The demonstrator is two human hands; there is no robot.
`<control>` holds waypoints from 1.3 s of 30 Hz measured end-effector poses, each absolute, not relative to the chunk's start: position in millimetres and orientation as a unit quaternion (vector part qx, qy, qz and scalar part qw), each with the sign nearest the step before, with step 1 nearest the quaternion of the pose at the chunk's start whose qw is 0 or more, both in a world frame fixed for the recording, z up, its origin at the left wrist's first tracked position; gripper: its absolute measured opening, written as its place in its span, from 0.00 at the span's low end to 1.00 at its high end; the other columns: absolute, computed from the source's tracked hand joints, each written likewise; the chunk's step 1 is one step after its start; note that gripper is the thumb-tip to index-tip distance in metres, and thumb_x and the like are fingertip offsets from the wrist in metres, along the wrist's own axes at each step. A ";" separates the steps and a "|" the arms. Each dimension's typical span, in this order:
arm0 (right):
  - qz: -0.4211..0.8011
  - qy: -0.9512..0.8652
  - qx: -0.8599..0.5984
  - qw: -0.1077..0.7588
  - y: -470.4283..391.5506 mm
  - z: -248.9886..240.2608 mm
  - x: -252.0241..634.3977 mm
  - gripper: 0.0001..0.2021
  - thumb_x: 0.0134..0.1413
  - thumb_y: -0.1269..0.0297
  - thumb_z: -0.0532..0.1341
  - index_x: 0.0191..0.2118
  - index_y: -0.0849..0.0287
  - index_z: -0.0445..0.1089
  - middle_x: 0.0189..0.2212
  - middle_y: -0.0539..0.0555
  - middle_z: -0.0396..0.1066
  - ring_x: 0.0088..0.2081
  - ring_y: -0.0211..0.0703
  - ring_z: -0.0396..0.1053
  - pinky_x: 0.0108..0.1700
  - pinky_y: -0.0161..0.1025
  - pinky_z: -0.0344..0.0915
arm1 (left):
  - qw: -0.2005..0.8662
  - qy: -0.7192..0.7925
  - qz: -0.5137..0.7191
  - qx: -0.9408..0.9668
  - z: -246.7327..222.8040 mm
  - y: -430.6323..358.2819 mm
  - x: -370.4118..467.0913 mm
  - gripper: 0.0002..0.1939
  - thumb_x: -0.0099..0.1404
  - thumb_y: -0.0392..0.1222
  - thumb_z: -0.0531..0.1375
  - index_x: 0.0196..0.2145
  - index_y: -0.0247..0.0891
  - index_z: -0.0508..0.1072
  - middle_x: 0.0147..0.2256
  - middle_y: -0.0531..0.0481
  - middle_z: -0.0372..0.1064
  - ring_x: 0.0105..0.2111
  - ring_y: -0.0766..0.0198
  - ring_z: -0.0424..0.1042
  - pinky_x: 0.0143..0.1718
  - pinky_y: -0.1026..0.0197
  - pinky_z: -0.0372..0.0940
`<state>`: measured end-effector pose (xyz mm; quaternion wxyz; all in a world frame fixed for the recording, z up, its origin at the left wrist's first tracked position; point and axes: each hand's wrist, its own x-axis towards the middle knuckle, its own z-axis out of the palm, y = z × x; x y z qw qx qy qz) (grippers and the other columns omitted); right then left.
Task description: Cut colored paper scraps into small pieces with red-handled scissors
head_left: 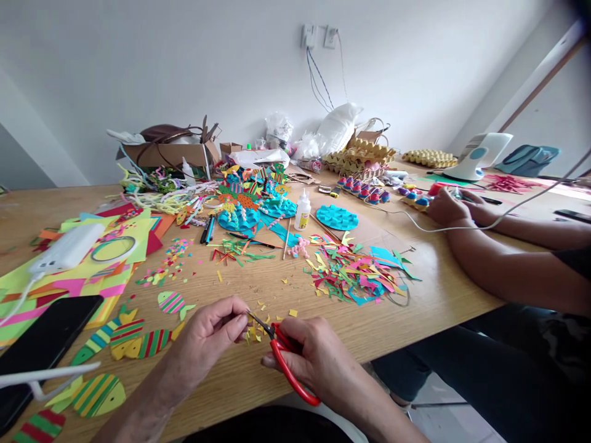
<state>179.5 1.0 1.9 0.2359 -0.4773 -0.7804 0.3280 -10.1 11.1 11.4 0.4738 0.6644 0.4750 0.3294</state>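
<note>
Red-handled scissors [292,372] are in my right hand [318,357], its fingers wrapped through the handles. The dark blades point up-left and meet the fingertips of my left hand [217,326]. That hand is pinched closed; whatever it holds is too small to make out. Small yellow paper scraps [253,334] lie on the wood between and behind my hands. To the left of my left wrist are striped paper fish, including a red and green one [154,343], a pink and green one [170,302] and a large yellow-green one [99,395].
A black phone [46,338] and a white power strip [69,246] lie at the left. Colourful paper scraps [355,274], a glue bottle [303,212] and blue egg-carton pieces [337,217] are beyond my hands. Another person's hands [450,206] work at the right.
</note>
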 end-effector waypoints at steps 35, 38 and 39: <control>0.193 -0.813 -0.546 0.064 6.8 13.3 189.6 0.13 0.52 0.53 0.57 0.26 0.58 0.66 0.23 0.52 0.70 0.25 0.41 0.66 0.24 0.34 0.46 | 0.180 0.606 0.156 0.759 31.8 63.9 -98.0 0.10 0.59 0.44 0.48 0.25 0.40 0.64 0.22 0.56 0.60 0.25 0.64 0.62 0.26 0.66 0.57; 0.196 -0.812 -0.548 0.052 8.7 7.2 193.0 0.12 0.52 0.55 0.57 0.26 0.57 0.65 0.23 0.53 0.71 0.26 0.43 0.67 0.25 0.34 0.47 | 0.125 0.640 0.088 0.753 32.8 80.5 -125.9 0.11 0.59 0.43 0.47 0.24 0.39 0.64 0.23 0.55 0.63 0.27 0.62 0.64 0.28 0.65 0.57; 0.198 -0.811 -0.548 0.051 9.2 5.0 194.7 0.12 0.52 0.55 0.56 0.26 0.57 0.65 0.24 0.53 0.71 0.26 0.44 0.68 0.25 0.34 0.48 | 0.120 0.643 0.077 0.753 31.2 84.9 -132.9 0.11 0.58 0.43 0.48 0.23 0.39 0.65 0.23 0.55 0.64 0.27 0.62 0.65 0.28 0.66 0.56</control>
